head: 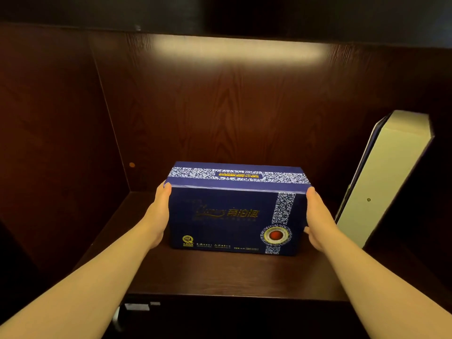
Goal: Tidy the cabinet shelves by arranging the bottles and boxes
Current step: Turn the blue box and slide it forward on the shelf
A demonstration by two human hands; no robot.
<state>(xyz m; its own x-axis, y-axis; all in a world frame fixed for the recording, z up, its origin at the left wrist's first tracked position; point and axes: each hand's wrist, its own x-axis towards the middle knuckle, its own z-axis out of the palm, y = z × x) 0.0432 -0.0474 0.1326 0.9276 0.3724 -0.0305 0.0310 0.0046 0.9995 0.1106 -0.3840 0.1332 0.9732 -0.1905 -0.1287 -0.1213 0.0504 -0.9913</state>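
A dark blue box (227,216) with white floral bands and gold lettering stands on its long side in the middle of the dark wooden shelf (220,272). My left hand (159,216) presses flat against its left end. Against the right end lies my right hand (318,221), fingers reaching up to the top edge. The box is clamped between both palms and its bottom rests on the shelf.
A tall white box (381,177) with a dark edge leans tilted at the right side of the shelf, close to my right hand. The cabinet's left wall (61,143) and wood-grain back panel (232,106) enclose the space. A lit strip glows under the shelf above.
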